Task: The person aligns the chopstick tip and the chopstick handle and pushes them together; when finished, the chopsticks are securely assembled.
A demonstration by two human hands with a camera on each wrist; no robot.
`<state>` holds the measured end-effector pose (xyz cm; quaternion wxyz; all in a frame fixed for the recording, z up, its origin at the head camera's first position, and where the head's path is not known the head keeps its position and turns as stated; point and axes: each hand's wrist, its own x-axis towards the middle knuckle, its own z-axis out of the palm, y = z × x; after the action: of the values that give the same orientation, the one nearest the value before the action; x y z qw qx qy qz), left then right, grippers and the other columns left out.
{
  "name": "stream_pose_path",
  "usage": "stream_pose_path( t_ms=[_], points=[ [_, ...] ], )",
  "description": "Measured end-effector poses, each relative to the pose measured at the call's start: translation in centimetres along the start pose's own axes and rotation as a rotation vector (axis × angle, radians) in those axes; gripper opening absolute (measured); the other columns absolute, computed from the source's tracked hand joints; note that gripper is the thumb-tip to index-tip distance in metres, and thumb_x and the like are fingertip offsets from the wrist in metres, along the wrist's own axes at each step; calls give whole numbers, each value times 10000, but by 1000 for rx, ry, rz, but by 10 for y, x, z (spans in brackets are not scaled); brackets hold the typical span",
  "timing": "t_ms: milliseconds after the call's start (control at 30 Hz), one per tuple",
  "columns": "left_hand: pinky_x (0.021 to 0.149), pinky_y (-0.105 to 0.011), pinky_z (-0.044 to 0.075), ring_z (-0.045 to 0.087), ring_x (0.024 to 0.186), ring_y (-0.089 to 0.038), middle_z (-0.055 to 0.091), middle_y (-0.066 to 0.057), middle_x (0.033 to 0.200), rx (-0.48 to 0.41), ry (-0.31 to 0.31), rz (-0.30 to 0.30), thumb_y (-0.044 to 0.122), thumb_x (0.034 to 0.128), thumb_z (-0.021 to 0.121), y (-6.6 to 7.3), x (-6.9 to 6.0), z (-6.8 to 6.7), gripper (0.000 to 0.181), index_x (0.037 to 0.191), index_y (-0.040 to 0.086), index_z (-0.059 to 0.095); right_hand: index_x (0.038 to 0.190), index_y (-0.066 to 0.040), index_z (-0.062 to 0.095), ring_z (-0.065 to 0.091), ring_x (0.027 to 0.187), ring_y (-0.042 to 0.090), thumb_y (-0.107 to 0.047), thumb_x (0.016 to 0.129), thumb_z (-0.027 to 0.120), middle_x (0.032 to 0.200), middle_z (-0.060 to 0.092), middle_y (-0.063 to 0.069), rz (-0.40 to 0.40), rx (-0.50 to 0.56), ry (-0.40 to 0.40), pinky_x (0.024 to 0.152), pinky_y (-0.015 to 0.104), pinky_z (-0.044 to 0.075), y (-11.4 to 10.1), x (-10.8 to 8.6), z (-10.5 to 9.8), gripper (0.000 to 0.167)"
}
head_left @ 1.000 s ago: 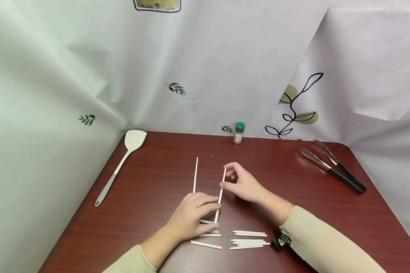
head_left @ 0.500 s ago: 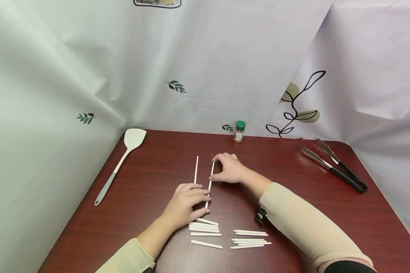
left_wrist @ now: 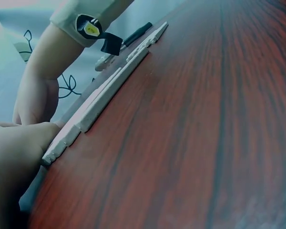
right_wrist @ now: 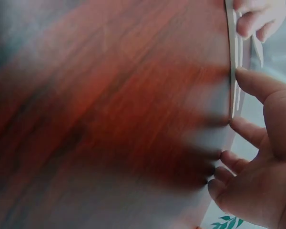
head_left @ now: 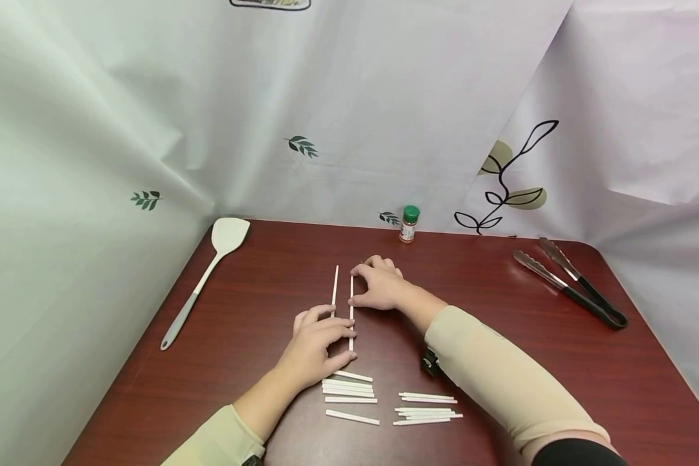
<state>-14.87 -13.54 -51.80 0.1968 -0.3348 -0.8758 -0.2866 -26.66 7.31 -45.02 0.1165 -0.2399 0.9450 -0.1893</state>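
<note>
My left hand [head_left: 317,343] and right hand [head_left: 381,285] both hold a long, thin white stick [head_left: 351,312] lying near the table's middle. The right thumb and index finger are at its far part; in the right wrist view, the right hand [right_wrist: 271,157] has its index fingertip at the stick's end. My left thumb and fingers are at its near part. Just left of it lies a second long white stick [head_left: 335,285], roughly alongside, its near part hidden by the left hand. Several short white sticks [head_left: 348,389] lie below the left hand.
More short white sticks [head_left: 425,414] lie in a loose group at right front. A white spatula [head_left: 204,278] with a grey handle rests at left, black-handled metal tongs [head_left: 571,281] at right. A green-capped spice jar [head_left: 408,224] stands at the table's back edge, before a printed curtain.
Both hands have brought the long stick leftward, closer to the other long stick and now nearly straight. The left hand has also shifted away from the body, uncovering the short sticks.
</note>
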Motion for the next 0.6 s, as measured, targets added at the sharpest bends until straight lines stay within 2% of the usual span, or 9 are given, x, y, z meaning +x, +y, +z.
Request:
stream_pose_path(
  t_ms=[267,600],
  points=[
    [1004,-629,371,594,1269,-358,760,2,1241,16,48,-42,207,839,871,1,0,-1,254,1085,184,813,1478,-182,614,442,1314,367,-517,937,774,1470,506,118,13,-55,30,1043,567,411,0,5,3,656],
    [999,-603,383,611,1248,-325,761,24,1225,12,47,-54,172,857,848,4,1,-1,161,1011,193,807,1493,-208,613,448,1271,357,-540,949,753,1448,510,115,30,-77,58,1007,555,422,0,6,6,652]
  ],
)
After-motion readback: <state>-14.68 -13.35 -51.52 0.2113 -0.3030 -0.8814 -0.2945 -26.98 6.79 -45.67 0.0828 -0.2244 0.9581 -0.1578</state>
